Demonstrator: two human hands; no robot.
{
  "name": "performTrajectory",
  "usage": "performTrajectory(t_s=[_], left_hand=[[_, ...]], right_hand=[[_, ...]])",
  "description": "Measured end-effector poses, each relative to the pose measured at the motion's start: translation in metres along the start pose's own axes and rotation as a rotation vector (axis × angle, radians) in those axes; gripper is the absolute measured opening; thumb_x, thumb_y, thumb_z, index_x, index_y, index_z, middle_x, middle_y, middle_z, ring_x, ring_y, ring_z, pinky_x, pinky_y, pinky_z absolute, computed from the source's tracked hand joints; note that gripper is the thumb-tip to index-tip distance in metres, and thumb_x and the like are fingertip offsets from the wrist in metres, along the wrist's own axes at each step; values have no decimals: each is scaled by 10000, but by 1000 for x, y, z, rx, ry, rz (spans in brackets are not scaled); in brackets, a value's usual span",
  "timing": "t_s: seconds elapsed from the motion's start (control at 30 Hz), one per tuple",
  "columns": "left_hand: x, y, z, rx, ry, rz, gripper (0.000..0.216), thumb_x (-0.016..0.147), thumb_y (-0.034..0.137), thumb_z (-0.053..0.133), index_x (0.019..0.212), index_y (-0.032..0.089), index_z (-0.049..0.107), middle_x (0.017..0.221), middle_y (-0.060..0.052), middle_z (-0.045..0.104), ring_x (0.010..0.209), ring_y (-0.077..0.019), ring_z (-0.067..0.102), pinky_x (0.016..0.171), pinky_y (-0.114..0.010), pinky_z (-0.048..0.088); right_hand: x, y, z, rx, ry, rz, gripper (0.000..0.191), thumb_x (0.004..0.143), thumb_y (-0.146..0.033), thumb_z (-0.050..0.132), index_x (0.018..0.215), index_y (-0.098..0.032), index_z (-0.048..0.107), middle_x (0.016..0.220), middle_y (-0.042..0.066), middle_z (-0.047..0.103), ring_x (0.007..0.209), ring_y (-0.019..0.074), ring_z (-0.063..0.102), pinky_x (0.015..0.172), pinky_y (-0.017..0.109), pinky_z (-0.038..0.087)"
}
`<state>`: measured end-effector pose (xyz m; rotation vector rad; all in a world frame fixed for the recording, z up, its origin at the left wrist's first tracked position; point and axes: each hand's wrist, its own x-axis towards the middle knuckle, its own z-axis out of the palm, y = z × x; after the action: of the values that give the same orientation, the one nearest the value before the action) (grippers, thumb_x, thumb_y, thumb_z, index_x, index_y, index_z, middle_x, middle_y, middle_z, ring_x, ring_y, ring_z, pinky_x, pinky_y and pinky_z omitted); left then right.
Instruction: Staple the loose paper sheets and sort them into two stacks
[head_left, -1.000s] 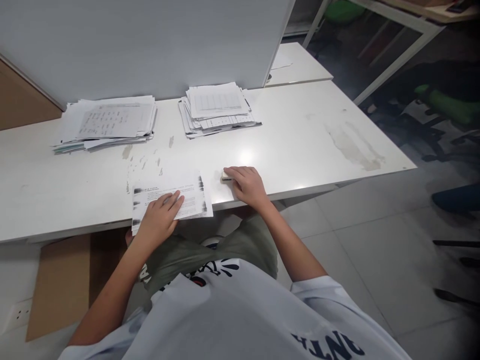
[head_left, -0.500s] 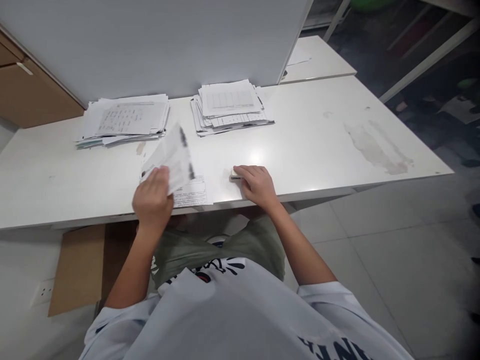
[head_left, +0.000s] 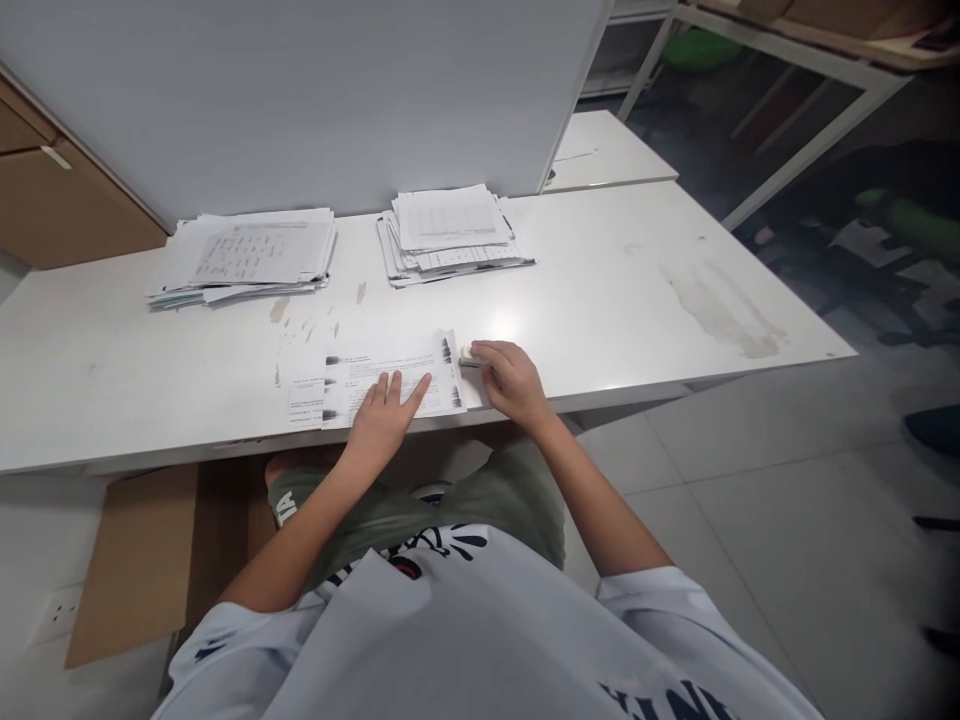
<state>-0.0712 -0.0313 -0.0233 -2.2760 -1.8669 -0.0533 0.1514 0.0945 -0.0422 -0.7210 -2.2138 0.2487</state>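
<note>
My left hand (head_left: 381,412) lies on a printed sheet of paper (head_left: 401,362), its fingers spread flat. This sheet has dark smudges along both side edges and sits near the desk's front edge. Part of another printed sheet (head_left: 304,402) sticks out from under it on the left. Just past the sheet's right edge, my right hand (head_left: 514,382) is closed around a small off-white block with a dark lower side (head_left: 469,356), held down at the desk top. My fingers cover most of the block, so its kind does not show.
Two stacks of paper, a left stack (head_left: 255,255) and a right stack (head_left: 450,225), stand at the back of the white desk (head_left: 600,300) against a grey panel (head_left: 337,100). Cardboard boxes (head_left: 75,200) are at the far left, and an open carton (head_left: 142,560) is below the desk.
My left hand has brought the raised sheet down to the right and laid it flat over the other sheet. Its fingers have opened. My right hand keeps the small block. The view has shifted slightly.
</note>
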Motion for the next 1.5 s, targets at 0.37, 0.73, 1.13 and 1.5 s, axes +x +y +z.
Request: performTrajectory(t_s=[0.37,0.73,1.13,1.5], left_hand=[[3,1,2,-51,6,107,571,935,47,360,1477,213,433,1489,-169,456,1393,-318,419,1093,-497,421],[5,2,1,5,57,171,516,945,57,373,1433,174,492,1460,-156,496,1364,-297,466,1078,-440,439],[4,-9,5,29,141,205,510,929,55,390,1405,181,524,1414,-125,556,1299,-282,540,1043,-431,465],[52,-175,-98,85,620,-199,548,854,111,483,1400,156,502,1404,-52,575,1276,-231,560,1122,-489,405]], right_hand=[[-1,-3,0,-11,-145,-115,340,962,-157,382,1225,-218,588,1258,122,660,1149,244,614,939,453,529],[13,-9,-14,-24,-195,-267,192,965,-184,481,1067,-190,643,1014,110,714,986,241,639,812,410,529],[9,-33,5,-44,32,-132,144,916,-138,505,916,-194,639,889,96,705,883,231,631,769,393,528],[20,-4,-27,-66,-135,-130,401,971,-342,485,1325,-157,514,1359,167,584,1186,280,584,956,439,507]])
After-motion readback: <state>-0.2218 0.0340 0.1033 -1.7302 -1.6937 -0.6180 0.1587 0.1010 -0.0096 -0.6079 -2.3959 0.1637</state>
